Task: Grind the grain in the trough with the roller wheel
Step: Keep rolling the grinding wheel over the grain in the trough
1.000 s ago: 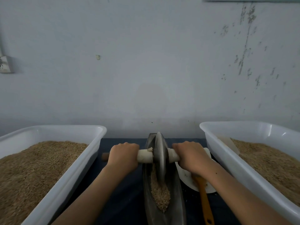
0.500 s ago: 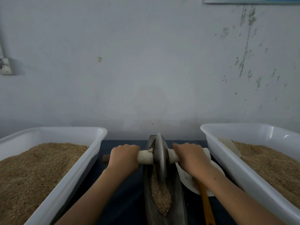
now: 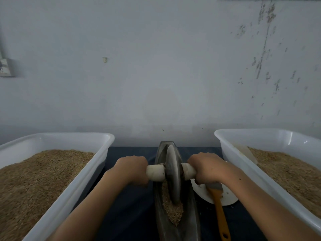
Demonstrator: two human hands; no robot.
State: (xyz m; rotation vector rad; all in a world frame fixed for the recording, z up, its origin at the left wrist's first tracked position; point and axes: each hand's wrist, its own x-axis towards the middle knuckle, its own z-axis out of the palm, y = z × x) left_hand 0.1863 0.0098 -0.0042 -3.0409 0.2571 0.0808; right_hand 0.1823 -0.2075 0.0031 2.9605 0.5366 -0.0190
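Gripping the pale axle, left hand (image 3: 132,168) and right hand (image 3: 206,168) have drawn the grey metal roller wheel (image 3: 172,174) nearer along the dark boat-shaped trough (image 3: 191,221) of crushed grain (image 3: 173,213); both white plastic tubs (image 3: 73,193) hold brown grain.

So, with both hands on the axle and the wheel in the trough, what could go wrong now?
1. The grain lies heaped at the near end of the narrow trough; the wheel may push some over the rim.
2. The right hand works just above the plate and brush; it could knock them.
3. The left hand grips close to the wheel; fingers might get pinched.
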